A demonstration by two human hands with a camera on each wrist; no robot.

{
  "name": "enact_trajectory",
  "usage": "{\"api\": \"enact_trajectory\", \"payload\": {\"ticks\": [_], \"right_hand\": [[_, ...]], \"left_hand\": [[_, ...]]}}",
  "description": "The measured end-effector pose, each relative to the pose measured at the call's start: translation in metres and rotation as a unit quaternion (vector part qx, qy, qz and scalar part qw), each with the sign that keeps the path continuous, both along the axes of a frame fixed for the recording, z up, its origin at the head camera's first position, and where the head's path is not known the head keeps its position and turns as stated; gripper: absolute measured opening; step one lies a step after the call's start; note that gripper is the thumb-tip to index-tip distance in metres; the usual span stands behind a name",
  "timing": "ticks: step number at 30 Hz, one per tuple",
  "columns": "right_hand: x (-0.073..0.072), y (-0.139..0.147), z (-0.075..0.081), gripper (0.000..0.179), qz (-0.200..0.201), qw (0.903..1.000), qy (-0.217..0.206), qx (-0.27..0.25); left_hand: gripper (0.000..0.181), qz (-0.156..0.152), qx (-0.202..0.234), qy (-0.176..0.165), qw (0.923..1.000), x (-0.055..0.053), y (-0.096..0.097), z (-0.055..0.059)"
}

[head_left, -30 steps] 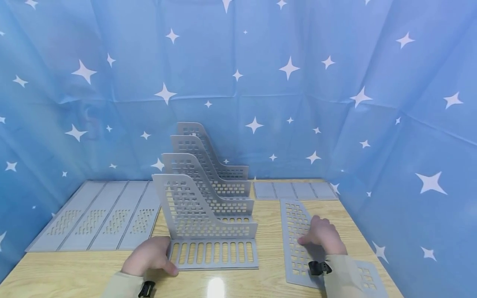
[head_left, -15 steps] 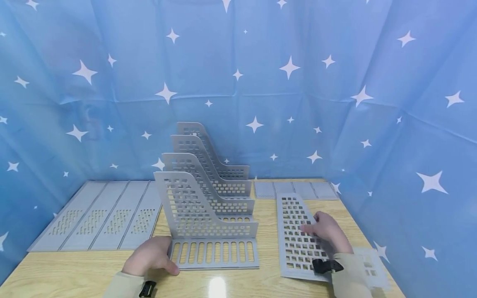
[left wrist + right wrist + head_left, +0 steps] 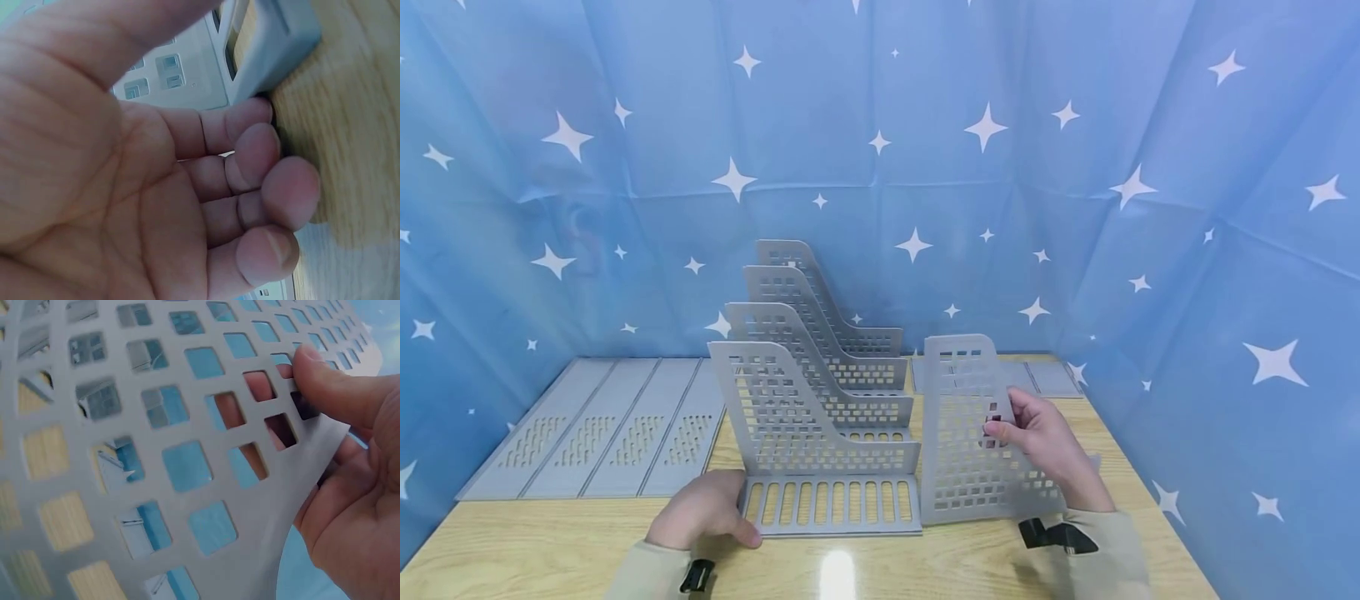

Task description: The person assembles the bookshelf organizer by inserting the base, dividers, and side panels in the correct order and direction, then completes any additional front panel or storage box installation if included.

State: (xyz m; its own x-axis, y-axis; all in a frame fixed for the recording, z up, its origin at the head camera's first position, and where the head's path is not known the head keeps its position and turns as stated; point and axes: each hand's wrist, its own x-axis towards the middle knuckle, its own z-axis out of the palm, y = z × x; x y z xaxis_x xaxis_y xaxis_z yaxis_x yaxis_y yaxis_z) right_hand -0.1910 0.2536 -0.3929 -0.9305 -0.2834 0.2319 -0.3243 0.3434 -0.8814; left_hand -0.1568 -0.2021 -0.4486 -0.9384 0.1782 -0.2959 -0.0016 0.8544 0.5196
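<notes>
A grey file rack [image 3: 767,417] stands mid-table, with several perforated dividers upright on a slotted base [image 3: 835,531]. My left hand [image 3: 703,510] holds the base's front left corner, thumb at the front and fingers at the side. The left wrist view shows those fingers [image 3: 250,181] curled, the index finger against the base's end. My right hand [image 3: 1048,437] grips the sloping edge of a loose perforated divider [image 3: 951,467], thumb on its near face and fingers behind. That divider stands upright just right of the base. Its low end is partly hidden behind my wrist.
Several flat grey panels with slanted holes [image 3: 587,442] lie side by side at the left of the table. Several smaller grey panels [image 3: 1052,379] lie at the back right, partly behind the divider. A blue star-patterned curtain [image 3: 880,167] encloses the back and sides.
The right hand has lifted the divider from lying on the tabletop to upright and moved it left towards the base. The left hand stays at the base's corner.
</notes>
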Motion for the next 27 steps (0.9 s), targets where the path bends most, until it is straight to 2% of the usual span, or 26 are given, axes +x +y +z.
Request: {"api": "enact_trajectory", "payload": {"ticks": [3,12,18,23,27], "right_hand": [[-0.001,-0.002,-0.003,0.013,0.002,0.9999,-0.003,0.011],[-0.002,-0.002,-0.006,0.012,0.014,0.9998,0.016,0.001],[-0.004,-0.002,-0.008,0.011,0.021,0.9997,-0.011,0.007],[0.002,0.003,-0.001,0.009,0.044,0.9987,-0.001,0.025],[0.016,0.011,0.009,0.006,0.067,0.995,0.018,0.072]], "left_hand": [[0.066,0.001,0.001,-0.002,1.0,0.0,0.0,-0.001],[0.072,0.003,-0.002,-0.004,1.0,-0.001,0.0,0.001],[0.069,0.005,-0.002,-0.008,1.0,0.0,-0.001,0.001],[0.071,0.006,0.005,-0.011,0.9999,-0.001,-0.001,0.001],[0.073,0.005,0.008,-0.013,0.9999,0.002,0.0,0.001]]}}
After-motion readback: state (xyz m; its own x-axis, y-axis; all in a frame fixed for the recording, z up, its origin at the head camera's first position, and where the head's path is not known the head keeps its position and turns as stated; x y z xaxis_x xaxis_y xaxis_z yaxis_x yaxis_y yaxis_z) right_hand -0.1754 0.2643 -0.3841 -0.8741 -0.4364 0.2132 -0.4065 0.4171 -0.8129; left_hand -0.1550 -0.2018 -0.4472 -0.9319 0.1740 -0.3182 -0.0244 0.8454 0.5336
